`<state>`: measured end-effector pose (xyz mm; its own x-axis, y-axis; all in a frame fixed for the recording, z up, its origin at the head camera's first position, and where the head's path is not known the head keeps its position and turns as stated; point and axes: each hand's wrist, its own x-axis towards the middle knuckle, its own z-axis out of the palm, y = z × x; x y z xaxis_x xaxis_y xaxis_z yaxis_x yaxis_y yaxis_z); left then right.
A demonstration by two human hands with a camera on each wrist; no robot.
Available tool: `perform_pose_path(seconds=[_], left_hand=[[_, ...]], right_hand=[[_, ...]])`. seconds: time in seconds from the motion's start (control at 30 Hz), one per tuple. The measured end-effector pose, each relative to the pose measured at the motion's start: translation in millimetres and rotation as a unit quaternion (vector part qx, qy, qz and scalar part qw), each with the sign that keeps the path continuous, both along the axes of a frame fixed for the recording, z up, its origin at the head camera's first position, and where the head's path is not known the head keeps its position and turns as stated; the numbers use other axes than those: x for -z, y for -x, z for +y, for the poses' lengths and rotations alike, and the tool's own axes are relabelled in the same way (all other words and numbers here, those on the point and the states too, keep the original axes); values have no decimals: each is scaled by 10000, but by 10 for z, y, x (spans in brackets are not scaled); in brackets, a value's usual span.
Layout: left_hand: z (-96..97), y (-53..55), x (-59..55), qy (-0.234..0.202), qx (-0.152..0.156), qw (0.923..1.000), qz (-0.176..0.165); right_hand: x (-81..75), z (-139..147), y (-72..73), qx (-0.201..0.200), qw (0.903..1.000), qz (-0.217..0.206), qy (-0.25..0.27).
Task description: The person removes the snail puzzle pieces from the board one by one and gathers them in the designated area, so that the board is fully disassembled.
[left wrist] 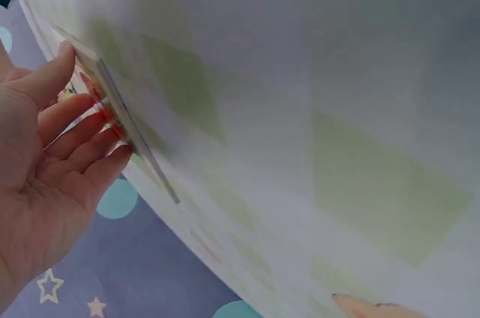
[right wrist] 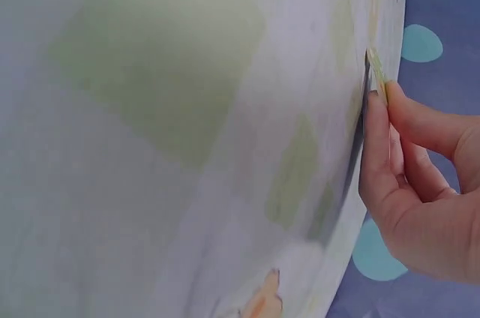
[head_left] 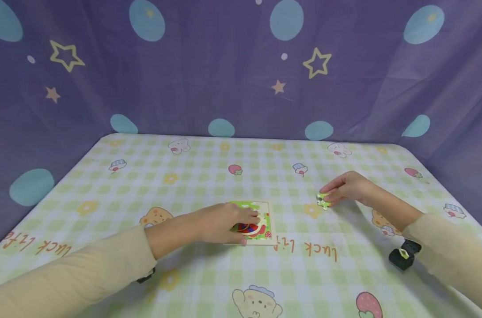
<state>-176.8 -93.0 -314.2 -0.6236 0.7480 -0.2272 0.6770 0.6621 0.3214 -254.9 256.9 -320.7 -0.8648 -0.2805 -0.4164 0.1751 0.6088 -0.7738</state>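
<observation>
Head view: The right hand (head_left: 350,187) pinches a piece (head_left: 323,202). The left hand (head_left: 221,222), fingers (head_left: 246,215) loosely extended, touches the board (head_left: 263,206).

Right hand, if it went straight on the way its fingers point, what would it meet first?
The right hand would probably meet the puzzle board, though it might pass above; height is unclear.

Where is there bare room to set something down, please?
The tablecloth is free along its far stretch, between the puzzle board and purple curtain, and at its near middle, between the sleeves. It is crowded at the board, under the left hand, and where the right hand pinches a puzzle piece.
</observation>
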Motion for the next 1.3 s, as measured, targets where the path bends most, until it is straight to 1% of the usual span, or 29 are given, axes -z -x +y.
perform_pose_path(seconds=[0.07, 0.17, 0.23, 0.3, 0.5, 0.7, 0.83, 0.9, 1.03, 1.2, 1.3], left_hand=[[8, -4, -8, 48, -22, 10000, -14], [14, -8, -13, 92, -63, 9999, -23], [13, -12, -13, 85, -68, 9999, -19], [12, -13, -8, 41, -54, 10000, -12], [8, -24, 4, -19, 20, 10000, 93], [1, -57, 17, 71, 87, 9992, 383], [-6, -80, 37, 26, 196, 9978, 629], [-11, -94, 45, -8, 235, 9973, 700], [-31, -126, 56, -53, 250, 9970, 728], [-72, -155, 58, -131, 136, 9971, 734], [-101, -158, 66, -270, 132, 9965, 775]], right_hand=[[-9, 24, -3, -26, 9996, 100, -255], [-22, 49, -9, -159, 9954, 533, -778], [-31, 60, -12, -254, 9906, 805, -1078], [-38, 58, -19, -377, 9834, 1102, -1388], [-54, 15, -60, -560, 9639, 1720, -1952], [-41, -9, -104, -634, 9513, 2151, -2114], [-16, -5, -114, -625, 9444, 2396, -2162], [-3, 5, -115, -603, 9425, 2468, -2170], [21, 18, -107, -532, 9417, 2508, -2179], [43, 9, -86, -414, 9421, 2544, -2146], [47, 7, -79, -369, 9431, 2537, -2118]])
